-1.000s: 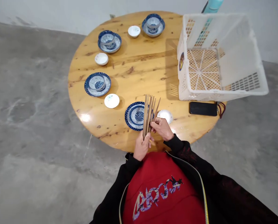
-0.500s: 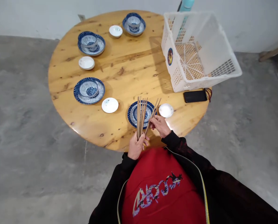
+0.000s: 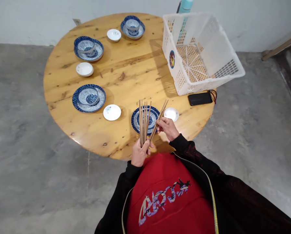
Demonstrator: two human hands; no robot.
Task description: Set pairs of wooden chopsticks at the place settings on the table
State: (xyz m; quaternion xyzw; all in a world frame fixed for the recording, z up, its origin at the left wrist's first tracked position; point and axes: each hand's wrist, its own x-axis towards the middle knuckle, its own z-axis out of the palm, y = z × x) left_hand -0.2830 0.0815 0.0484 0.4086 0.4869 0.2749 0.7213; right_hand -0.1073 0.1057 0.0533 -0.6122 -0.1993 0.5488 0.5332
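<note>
My left hand (image 3: 140, 152) is closed around the lower ends of several brown wooden chopsticks (image 3: 144, 122), which fan upward. With its fingertips my right hand (image 3: 168, 127) pinches a pair of chopsticks (image 3: 161, 112) that leans to the right, its lower ends close to my left hand. Both hands are over the table's near edge. Behind the chopsticks lies a blue-and-white patterned plate (image 3: 135, 122), partly covered by them. A small white dish (image 3: 172, 113) sits just beyond my right hand, and another white dish (image 3: 112, 112) is left of the plate.
The round wooden table (image 3: 126, 87) carries blue-and-white plates with bowls at the near left (image 3: 75, 100), far left (image 3: 99, 53) and back (image 3: 139, 31). A white plastic basket (image 3: 177, 74) stands at the right, with a black phone (image 3: 200, 98) before it and a turquoise bottle (image 3: 186, 6) behind.
The pair in my right hand has tilted slightly away from the bunch in my left hand. The whole view has shifted a little, with the table appearing further left.
</note>
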